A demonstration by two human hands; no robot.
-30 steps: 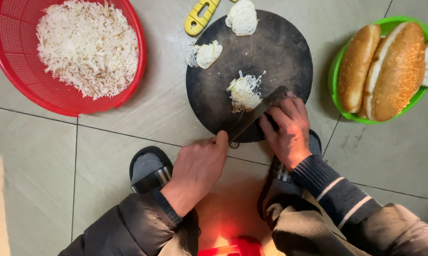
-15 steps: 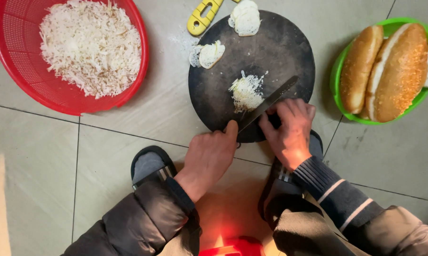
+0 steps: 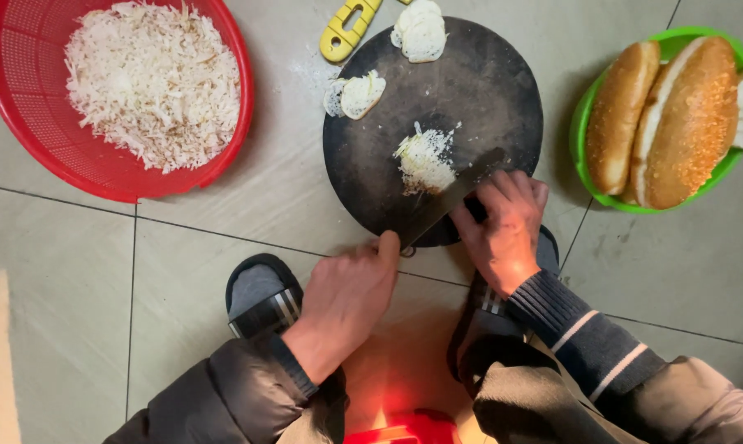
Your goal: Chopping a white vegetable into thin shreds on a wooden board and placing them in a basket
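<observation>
A round dark chopping board [image 3: 486, 90] lies on the tiled floor. On it sits a small pile of finely chopped white vegetable [image 3: 425, 160]. A dark knife [image 3: 458, 191] lies slanted just right of the pile. My left hand [image 3: 347, 292] grips its handle at the board's near edge. My right hand [image 3: 503, 226] is curled over the far end of the blade, pressing on it. Two stacks of white slices [image 3: 363, 92] [image 3: 421, 29] rest at the board's far left edge.
A red basket [image 3: 244, 107] of shredded white vegetable [image 3: 153, 82] stands far left. A green bowl [image 3: 581, 164] with long bread rolls [image 3: 684, 115] stands right. A yellow tool [image 3: 351, 25] lies beyond the board. My slippered foot [image 3: 260, 296] and a red stool [image 3: 404, 427] are below.
The knife rocked: the handle end and my left hand rose toward the board, then dropped back. My right hand stayed on the blade. The pile looks the same.
</observation>
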